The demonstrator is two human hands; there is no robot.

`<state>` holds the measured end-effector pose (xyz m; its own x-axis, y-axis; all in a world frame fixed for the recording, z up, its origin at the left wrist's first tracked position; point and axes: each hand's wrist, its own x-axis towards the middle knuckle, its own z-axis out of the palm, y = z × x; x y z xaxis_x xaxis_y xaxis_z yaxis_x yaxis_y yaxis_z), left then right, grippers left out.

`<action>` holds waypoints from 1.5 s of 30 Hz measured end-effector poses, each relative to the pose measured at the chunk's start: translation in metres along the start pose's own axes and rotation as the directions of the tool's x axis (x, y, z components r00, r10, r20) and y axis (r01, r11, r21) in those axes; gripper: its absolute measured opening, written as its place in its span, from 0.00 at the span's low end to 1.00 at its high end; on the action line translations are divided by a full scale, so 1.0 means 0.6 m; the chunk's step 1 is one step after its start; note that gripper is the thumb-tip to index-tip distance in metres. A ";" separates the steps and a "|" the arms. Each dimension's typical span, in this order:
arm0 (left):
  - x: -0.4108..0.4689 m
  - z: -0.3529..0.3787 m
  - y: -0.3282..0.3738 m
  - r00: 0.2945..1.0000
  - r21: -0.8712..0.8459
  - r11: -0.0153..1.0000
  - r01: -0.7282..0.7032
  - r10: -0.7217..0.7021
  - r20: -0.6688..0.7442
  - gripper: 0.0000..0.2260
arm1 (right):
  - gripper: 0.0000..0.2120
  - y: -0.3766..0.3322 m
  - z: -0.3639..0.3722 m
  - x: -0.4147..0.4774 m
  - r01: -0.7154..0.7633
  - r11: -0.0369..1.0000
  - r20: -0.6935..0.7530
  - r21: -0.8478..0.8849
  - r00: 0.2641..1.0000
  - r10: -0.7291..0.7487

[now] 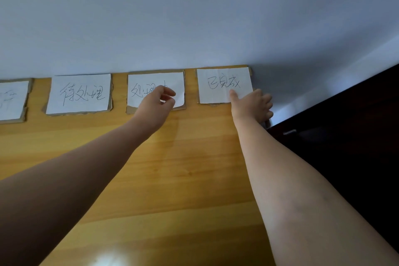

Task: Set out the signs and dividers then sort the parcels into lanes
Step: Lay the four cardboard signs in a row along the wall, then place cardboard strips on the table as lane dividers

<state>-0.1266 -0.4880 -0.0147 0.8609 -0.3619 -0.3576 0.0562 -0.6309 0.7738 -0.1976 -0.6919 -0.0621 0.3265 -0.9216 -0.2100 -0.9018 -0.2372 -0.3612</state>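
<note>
Four signs [78, 94] of white paper on cardboard stand in a row along the back of our wooden table [183, 168], leaning against the pale wall [194, 17]; the leftmost is cut off by the edge of the view. Both our bare forearms reach far forward across the table, nearly straight at the elbow.

Our left hand [158, 102] hovers in front of the third sign [149, 81], at its lower right where the paper corner curls. Its fingers are loosely bent, and thumb and forefinger stand a little apart with paper showing between them. We cannot tell whether they touch the sheet.

Our right hand [252, 103] is at the lower right corner of the fourth sign [218, 75]. The thumb lies straight up on the paper face, and the other fingers are spread, relaxed, past the sign's right edge. A dark cabinet [345, 136] stands to the right of the table.
</note>
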 end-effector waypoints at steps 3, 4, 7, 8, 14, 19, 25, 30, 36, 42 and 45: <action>-0.011 -0.019 0.008 1.000 0.007 1.000 -0.011 0.011 -0.006 0.08 | 0.36 -0.001 -0.018 -0.003 0.017 1.000 0.067 0.005 0.998 -0.018; -0.016 -0.025 0.011 1.000 0.006 1.000 -0.014 0.014 -0.005 0.08 | 0.37 0.001 -0.027 -0.005 0.024 1.000 0.077 0.008 0.997 -0.024; -0.035 -0.045 0.021 1.000 -0.005 1.000 -0.028 0.028 -0.003 0.08 | 0.36 0.006 -0.064 -0.015 0.089 0.996 0.056 -0.015 0.995 -0.088; -0.044 -0.052 0.025 0.999 0.000 0.999 -0.038 0.038 -0.005 0.08 | 0.36 0.008 -0.078 -0.021 0.120 0.993 0.042 -0.023 0.992 -0.119; -0.115 -0.104 0.043 0.994 -0.005 0.995 -0.096 0.096 -0.052 0.08 | 0.35 0.000 -0.152 -0.099 0.316 0.948 0.092 -0.034 0.946 -0.312; -0.200 -0.179 0.043 0.979 -0.034 0.988 -0.152 0.146 -0.142 0.07 | 0.31 -0.037 -0.195 -0.189 0.492 0.870 0.168 -0.019 0.860 -0.482; -0.322 -0.282 -0.014 0.950 0.045 0.992 -0.115 0.123 -0.288 0.09 | 0.16 -0.075 -0.216 -0.329 0.655 0.754 0.277 0.059 0.715 -0.642; -0.389 -0.354 -0.094 0.934 0.100 0.995 -0.009 0.043 -0.353 0.10 | 0.15 -0.102 -0.204 -0.441 0.750 0.655 0.332 0.088 0.598 -0.730; -0.417 -0.442 -0.208 0.915 0.116 0.989 0.095 -0.041 -0.403 0.11 | 0.12 -0.158 -0.164 -0.563 0.787 0.601 0.391 0.140 0.513 -0.764; -0.432 -0.555 -0.352 0.917 0.166 0.964 0.207 -0.132 -0.375 0.13 | 0.11 -0.215 -0.055 -0.696 0.767 0.621 0.476 0.161 0.490 -0.730; -0.432 -0.615 -0.417 0.924 0.220 0.938 0.267 -0.185 -0.334 0.16 | 0.11 -0.246 0.007 -0.761 0.746 0.643 0.511 0.170 0.492 -0.705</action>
<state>-0.1772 0.0167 0.0771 0.9543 0.0117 -0.2987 0.1716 -0.8397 0.5153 -0.2127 -0.2345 0.0830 0.9412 -0.1287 -0.3124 -0.2883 -0.7882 -0.5438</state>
